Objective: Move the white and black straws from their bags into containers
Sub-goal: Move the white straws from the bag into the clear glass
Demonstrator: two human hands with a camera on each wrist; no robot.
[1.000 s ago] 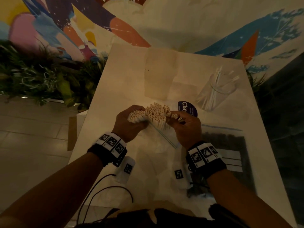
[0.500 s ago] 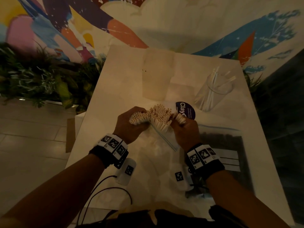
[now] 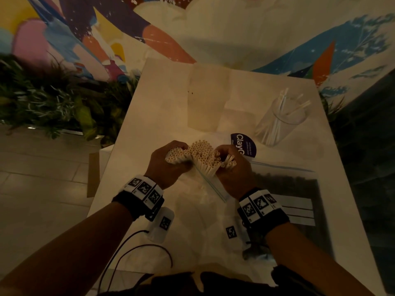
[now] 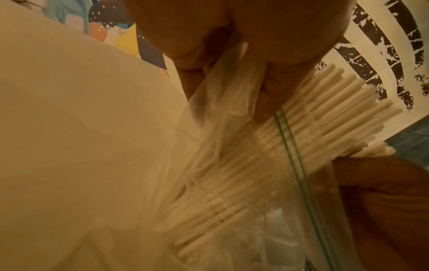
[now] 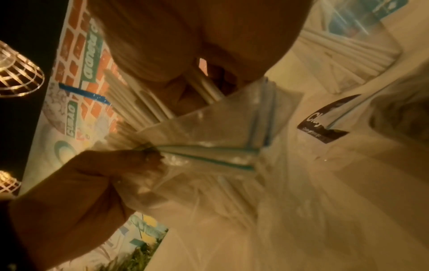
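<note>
A thick bundle of white straws (image 3: 203,154) stands out of the mouth of a clear zip bag (image 3: 211,184) at the middle of the white table (image 3: 162,99). My left hand (image 3: 171,161) grips the bundle's left part through the bag (image 4: 227,95). My right hand (image 3: 229,165) holds a few straws (image 5: 204,86) and the bag's zip edge (image 5: 262,110) on the right. A second zip bag of black straws (image 3: 286,184) lies flat to the right, under my right forearm. A clear cup (image 3: 280,122) with several white straws stands at the far right. A pale tall container (image 3: 205,101) stands behind the bundle.
A round dark sticker (image 3: 243,144) lies between the bundle and the clear cup. Plants (image 3: 53,103) fill the space left of the table. A painted wall (image 3: 213,28) rises behind it. A black cable (image 3: 136,248) runs near the table's front edge.
Both hands and the bundle have dropped slightly toward me. The straws have spread and the right hand has worked further into the bundle's right side.
</note>
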